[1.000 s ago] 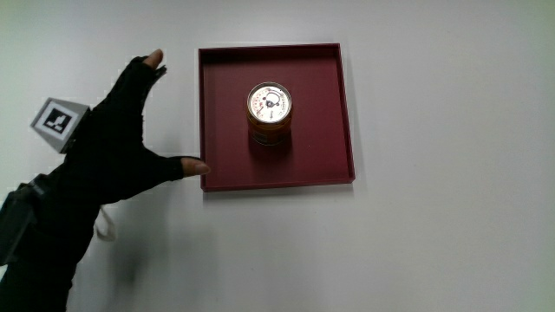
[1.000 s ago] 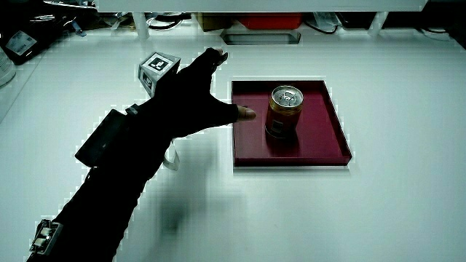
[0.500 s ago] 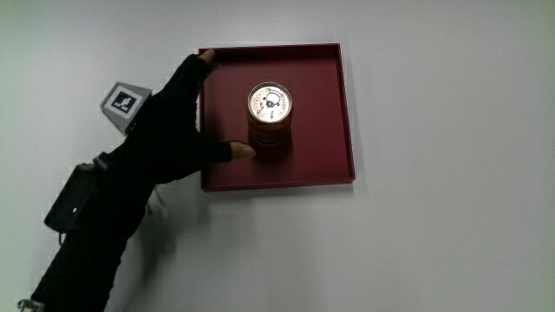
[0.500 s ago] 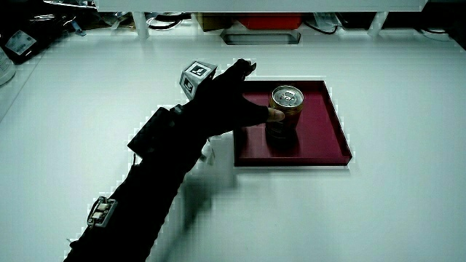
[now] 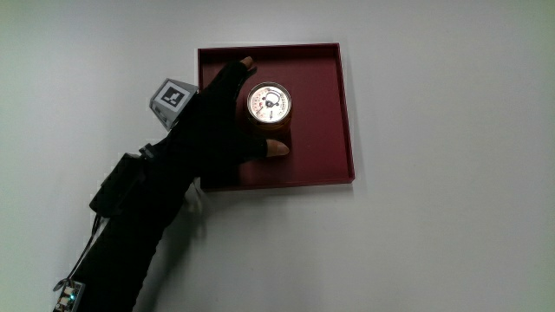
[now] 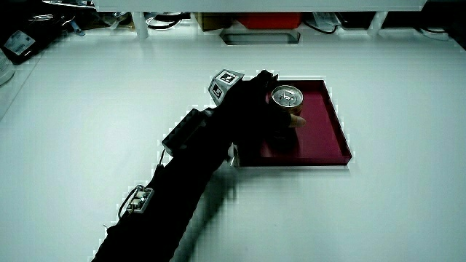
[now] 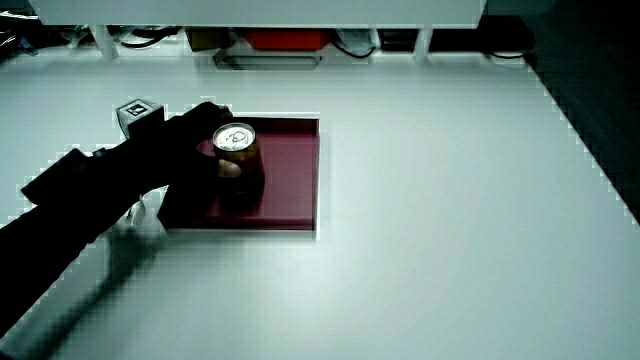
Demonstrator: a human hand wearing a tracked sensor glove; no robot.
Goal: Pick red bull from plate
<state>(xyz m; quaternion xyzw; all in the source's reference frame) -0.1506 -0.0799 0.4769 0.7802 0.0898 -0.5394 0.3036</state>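
Red bull can [image 5: 270, 111]: upright, standing within the dark red plate [image 5: 329, 104], near the plate's middle. Plate: set on the white table [image 5: 434, 217]. Gloved hand [image 5: 217, 130]: placed at the can, fingers curled around its side, thumb tip seen on the side nearer the person; the can is judged gripped. Status: grasp made; lift off the plate not yet done.
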